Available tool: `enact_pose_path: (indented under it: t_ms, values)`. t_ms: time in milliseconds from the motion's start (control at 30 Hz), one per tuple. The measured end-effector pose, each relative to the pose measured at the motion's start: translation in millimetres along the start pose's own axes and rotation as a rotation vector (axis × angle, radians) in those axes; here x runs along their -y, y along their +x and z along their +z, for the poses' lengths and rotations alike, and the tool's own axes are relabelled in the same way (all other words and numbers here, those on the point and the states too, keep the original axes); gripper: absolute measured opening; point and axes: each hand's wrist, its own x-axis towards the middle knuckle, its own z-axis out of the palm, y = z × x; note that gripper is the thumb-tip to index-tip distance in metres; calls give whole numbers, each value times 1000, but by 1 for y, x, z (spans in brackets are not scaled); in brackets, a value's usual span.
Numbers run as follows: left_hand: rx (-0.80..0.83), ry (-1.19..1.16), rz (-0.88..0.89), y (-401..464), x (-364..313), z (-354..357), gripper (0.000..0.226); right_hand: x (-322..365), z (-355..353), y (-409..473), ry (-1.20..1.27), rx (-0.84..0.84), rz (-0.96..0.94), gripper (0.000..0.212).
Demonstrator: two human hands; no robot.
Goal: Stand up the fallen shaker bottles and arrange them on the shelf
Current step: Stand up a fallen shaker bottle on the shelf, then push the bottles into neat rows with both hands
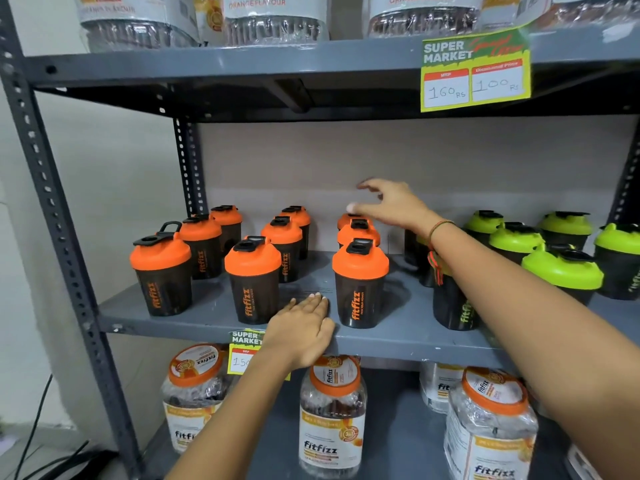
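Several black shaker bottles with orange lids (360, 282) stand upright in three rows on the left half of the grey middle shelf (398, 327). Several green-lidded shakers (562, 271) stand upright on the right half. My left hand (303, 329) lies flat, palm down, on the shelf's front edge between two front orange shakers, holding nothing. My right hand (389, 202) hovers with fingers spread just above the rear orange shaker (348, 220) of the third row, touching nothing that I can make out. My right forearm hides part of a green shaker (450, 306).
Clear jars with orange lids (332, 414) fill the shelf below. More jars (273, 19) stand on the top shelf. Price tags hang at the upper right (476, 76) and under the middle shelf (246, 351). A slotted upright post (45, 188) frames the left side.
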Motion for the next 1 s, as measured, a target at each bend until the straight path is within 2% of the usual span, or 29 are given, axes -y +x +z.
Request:
enact_pose_path:
  t_ms: [133,233,300,400,533,600,667,733,800,867,933,1000]
  values:
    - [-12,-1,2,-2,-1,-1,60,21,-9,-39,416,-425,21,31]
    - [-80,6,1,-7,-3,1,59,35,2,-81,641,-516,98,23]
    - [-136,1,-6,-11,-5,2,54,36,20,-106,664,-525,127,32]
    - [-251,-67,-8,-23,-8,-4,45,34,48,-135,543,-450,170,53]
    - [-583,-242,51,-53,-2,-8,34,32,75,-160,443,-345,231,92]
    - [-769,-265,51,-67,7,-10,27,32,83,-164,398,-304,266,104]
    - [-950,-282,-49,-75,21,-14,36,31,87,-165,357,-254,288,107]
    - [-1021,-359,-223,-77,37,-20,62,28,90,-165,332,-224,323,105]
    - [-883,-503,-394,-75,54,-25,94,24,93,-167,311,-206,362,98]
    - [-606,-600,-485,-69,71,-30,117,20,96,-169,284,-194,371,86]
    - [-405,-587,-500,-63,83,-32,123,18,97,-170,289,-184,368,77]
    - [-346,-560,-457,-58,87,-31,118,16,96,-169,305,-174,375,75]
